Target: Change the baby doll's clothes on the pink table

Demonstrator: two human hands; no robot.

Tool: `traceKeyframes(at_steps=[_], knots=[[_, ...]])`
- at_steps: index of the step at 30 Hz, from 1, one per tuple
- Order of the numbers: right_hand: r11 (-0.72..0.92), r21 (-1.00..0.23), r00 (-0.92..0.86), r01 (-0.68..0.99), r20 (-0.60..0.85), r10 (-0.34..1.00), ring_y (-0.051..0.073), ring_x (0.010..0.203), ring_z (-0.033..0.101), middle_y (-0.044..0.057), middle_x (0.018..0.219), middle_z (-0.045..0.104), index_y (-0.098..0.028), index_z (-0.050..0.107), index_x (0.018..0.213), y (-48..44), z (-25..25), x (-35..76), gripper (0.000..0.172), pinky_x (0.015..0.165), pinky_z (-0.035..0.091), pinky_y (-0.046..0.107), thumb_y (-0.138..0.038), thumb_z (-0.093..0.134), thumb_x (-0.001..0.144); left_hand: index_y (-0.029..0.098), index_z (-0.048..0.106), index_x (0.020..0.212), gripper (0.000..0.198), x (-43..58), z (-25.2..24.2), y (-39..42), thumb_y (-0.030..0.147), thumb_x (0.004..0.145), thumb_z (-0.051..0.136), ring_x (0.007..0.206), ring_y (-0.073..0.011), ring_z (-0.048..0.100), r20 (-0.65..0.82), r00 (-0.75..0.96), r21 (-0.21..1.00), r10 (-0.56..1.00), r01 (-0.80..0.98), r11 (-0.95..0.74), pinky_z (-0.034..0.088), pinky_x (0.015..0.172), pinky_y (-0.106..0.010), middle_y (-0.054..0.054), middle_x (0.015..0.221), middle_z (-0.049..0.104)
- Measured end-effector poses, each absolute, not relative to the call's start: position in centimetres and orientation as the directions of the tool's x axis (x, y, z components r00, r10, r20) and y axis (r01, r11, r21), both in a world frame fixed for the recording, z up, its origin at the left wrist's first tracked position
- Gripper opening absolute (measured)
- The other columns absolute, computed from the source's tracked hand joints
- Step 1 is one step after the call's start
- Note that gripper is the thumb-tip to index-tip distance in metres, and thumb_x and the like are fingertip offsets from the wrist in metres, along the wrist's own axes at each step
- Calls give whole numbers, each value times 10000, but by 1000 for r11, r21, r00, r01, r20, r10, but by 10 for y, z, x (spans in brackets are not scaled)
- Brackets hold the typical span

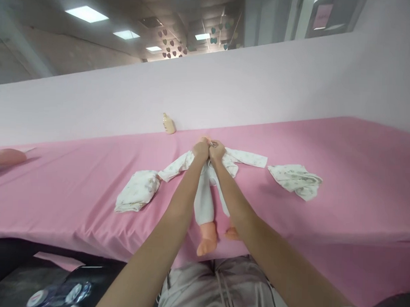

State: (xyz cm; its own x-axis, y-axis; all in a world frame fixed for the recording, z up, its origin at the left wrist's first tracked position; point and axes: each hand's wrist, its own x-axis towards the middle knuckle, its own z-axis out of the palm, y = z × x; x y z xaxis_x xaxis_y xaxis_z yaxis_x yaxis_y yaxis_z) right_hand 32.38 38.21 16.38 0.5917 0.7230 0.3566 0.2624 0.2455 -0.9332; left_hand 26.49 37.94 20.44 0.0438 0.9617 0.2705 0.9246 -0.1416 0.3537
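Observation:
A baby doll (pixel 205 203) lies on its back on the pink sheet (pixel 327 145), feet toward me, dressed in a white patterned sleepsuit (pixel 245 159) with the sleeves spread out. Both my arms reach over it. My left hand (pixel 200 150) and my right hand (pixel 217 150) are closed side by side at the neck of the sleepsuit, pinching the fabric there. The doll's head is hidden behind my hands. Its bare feet (pixel 208 244) stick out near the table's front edge.
A folded white cloth (pixel 137 191) lies left of the doll and a crumpled one (pixel 295 179) to the right. A small bottle (pixel 168 124) stands at the back by the pink wall. Another doll (pixel 6 156) lies at the far left.

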Motion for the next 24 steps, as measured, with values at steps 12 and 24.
traceKeyframes(at_steps=[12, 24], knots=[[196, -913, 609, 358, 387, 692, 197, 960, 527, 75, 958, 647, -146, 643, 834, 366, 169, 317, 302, 910, 386, 290, -29, 382, 741, 183, 695, 921, 246, 260, 198, 388, 369, 860, 546, 1011, -268, 614, 287, 73, 357, 955, 917, -177, 476, 815, -326, -124, 1014, 680], [225, -909, 577, 351, 399, 713, 175, 864, 570, 49, 912, 650, -164, 623, 908, 371, 166, 313, 311, 830, 407, 258, -47, 383, 748, 235, 704, 1050, 263, 246, 192, 393, 308, 855, 544, 1043, -208, 630, 231, -38, 540, 972, 836, -96, 460, 843, -272, -66, 1119, 696]])
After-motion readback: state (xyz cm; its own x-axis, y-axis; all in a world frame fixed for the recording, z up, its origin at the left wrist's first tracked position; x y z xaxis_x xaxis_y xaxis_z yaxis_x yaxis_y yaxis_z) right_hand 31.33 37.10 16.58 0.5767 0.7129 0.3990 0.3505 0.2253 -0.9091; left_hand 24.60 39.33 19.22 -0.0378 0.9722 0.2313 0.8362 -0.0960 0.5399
